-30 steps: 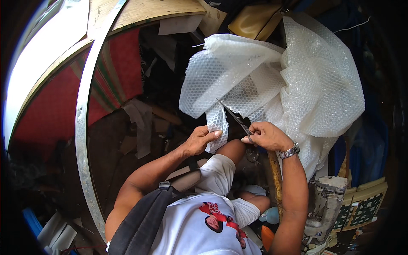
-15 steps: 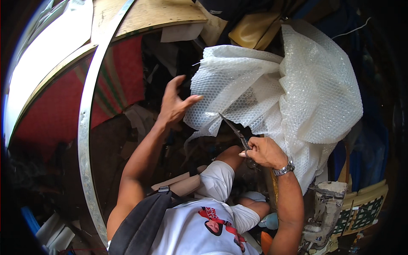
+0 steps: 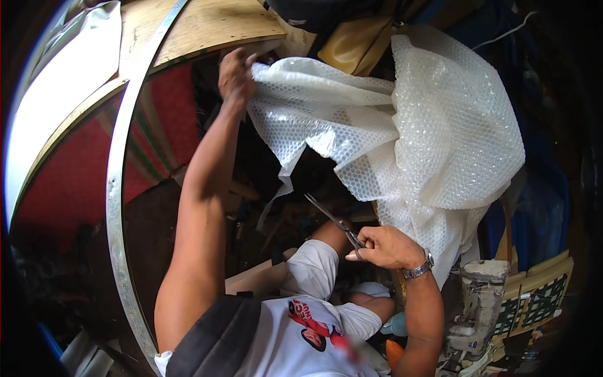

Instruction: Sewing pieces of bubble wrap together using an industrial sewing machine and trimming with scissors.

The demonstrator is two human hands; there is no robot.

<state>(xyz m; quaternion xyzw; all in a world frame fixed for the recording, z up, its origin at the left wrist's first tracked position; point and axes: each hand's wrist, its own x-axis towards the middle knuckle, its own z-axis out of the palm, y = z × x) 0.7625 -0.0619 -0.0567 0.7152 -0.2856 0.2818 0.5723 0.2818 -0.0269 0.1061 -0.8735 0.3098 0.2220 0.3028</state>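
Two hands: left hand grips bubble wrap; right hand holds scissors.

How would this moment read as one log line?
left hand: grips bubble wrap edge, raised | right hand: holds scissors, clear of wrap

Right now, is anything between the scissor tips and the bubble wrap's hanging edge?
No. In the head view, the scissors in the right hand point at the bubble wrap across a bare gap; only dark clutter lies behind it.

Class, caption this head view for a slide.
Left hand lifts bubble wrap; right hand holds scissors.
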